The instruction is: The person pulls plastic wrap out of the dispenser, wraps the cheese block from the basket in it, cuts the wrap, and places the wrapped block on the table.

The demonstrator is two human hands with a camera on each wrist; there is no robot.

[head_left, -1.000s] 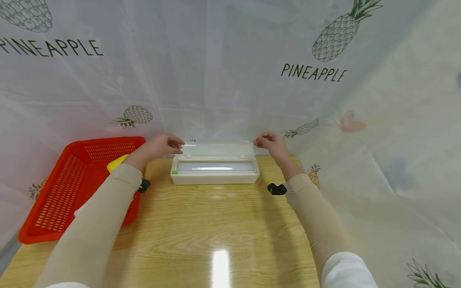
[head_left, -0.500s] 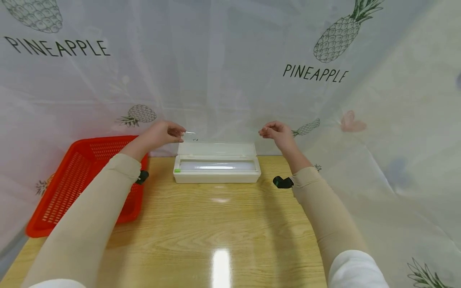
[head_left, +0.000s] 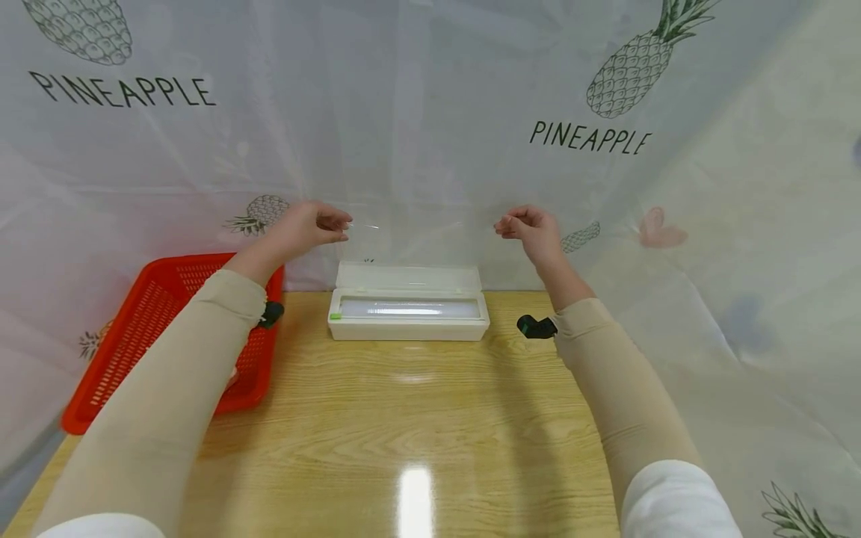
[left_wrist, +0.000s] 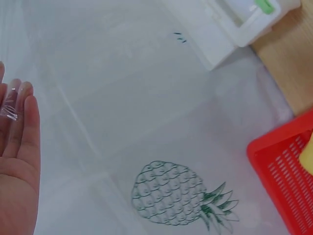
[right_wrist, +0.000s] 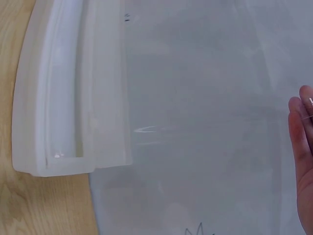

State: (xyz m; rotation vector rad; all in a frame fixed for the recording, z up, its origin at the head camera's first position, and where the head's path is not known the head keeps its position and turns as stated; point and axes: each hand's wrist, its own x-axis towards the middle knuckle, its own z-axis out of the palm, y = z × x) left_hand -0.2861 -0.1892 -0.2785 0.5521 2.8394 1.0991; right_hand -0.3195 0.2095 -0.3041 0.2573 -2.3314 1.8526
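Observation:
A white cling film dispenser (head_left: pixel 409 329) stands at the back of the table, its lid (head_left: pixel 409 276) raised and a green cutter slider (head_left: pixel 336 317) at its left end. Inside lies the film roll (head_left: pixel 410 308). Clear cling film (head_left: pixel 365 226) spans between the hands above the box, visible mainly by its glints. My left hand (head_left: pixel 304 230) pinches the film's left side; in the left wrist view, wrinkled film clings over the fingertips (left_wrist: pixel 25 89). At the same height, my right hand (head_left: pixel 536 233) pinches the right side. The film's lower part is hard to make out.
To the left sits a red perforated basket (head_left: pixel 171 263), partly behind my left forearm. It holds a yellow item (left_wrist: pixel 308 157) and a small pinkish one (head_left: pixel 232 376). A pineapple-printed sheet (head_left: pixel 430 112) hangs directly behind the wooden table (head_left: pixel 403 418).
Both hands have risen from lid height to well above the dispenser, drawing the film up between them. They have also drifted slightly right in the head view. The dispenser's lid stays raised.

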